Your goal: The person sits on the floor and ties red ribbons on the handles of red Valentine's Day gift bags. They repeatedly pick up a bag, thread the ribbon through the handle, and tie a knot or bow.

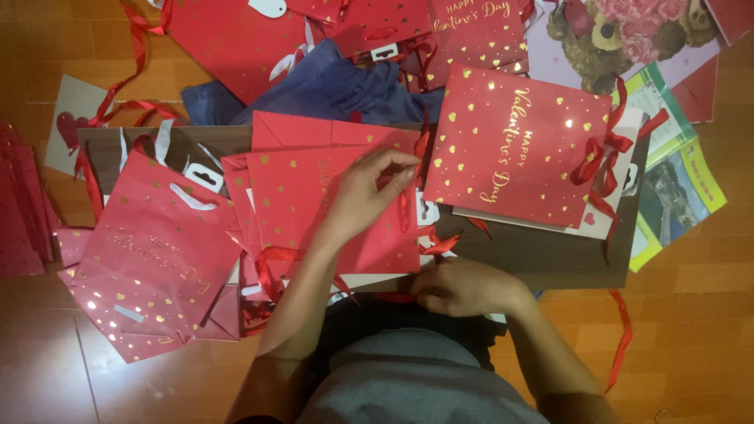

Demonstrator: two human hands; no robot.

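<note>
At the left of the frame, a red gift bag [153, 267] lay flat, hanging over the edge of the table [542, 251]. In the middle, the left hand [365, 196] pinched a red ribbon [405, 206] at the right edge of the flat red bag [314, 196]; the ribbon ran up-down. Lower right, the right hand [463, 286] was curled; I cannot tell if it held something. Further right lay 1 more bag [514, 153], closed flat.

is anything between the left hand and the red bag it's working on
Nothing visible. The left hand rests directly on the flat red gift bag, fingertips pinching at its red ribbon handle. The right hand lies apart, at the table's near edge.
</note>
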